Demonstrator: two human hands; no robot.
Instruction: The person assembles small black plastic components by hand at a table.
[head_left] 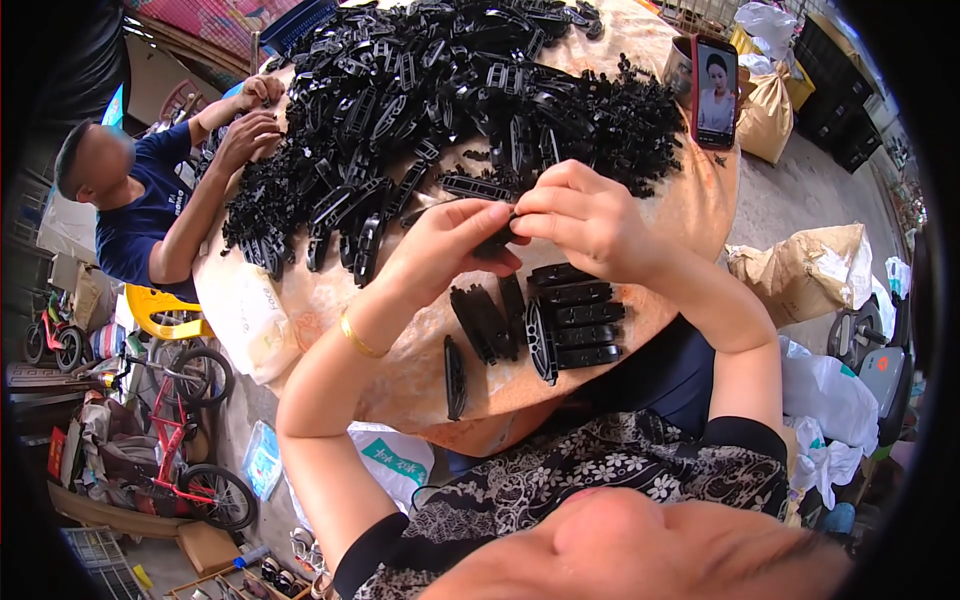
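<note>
Over the near part of the table, my left hand (445, 245) is closed around a dark black plastic part (492, 246), mostly covered by the fingers. My right hand (590, 222) meets it from the right, thumb and fingertips pinched together at the part's upper end. Whatever small thing those fingertips may grip is hidden. Just below the hands, several long black plastic pieces (588, 335) lie stacked side by side. To their left are an upright-lying slotted piece (541, 340), a dark bundle of pieces (482, 325) and a single piece (455, 377).
A big heap of black plastic parts (400, 100) covers the table's far side. A phone (714, 95) leans against a cup (680, 68) at right. Across at left, a co-worker (150, 200) handles parts. A white bag (255, 325) lies on the cloth's (400, 375) left edge.
</note>
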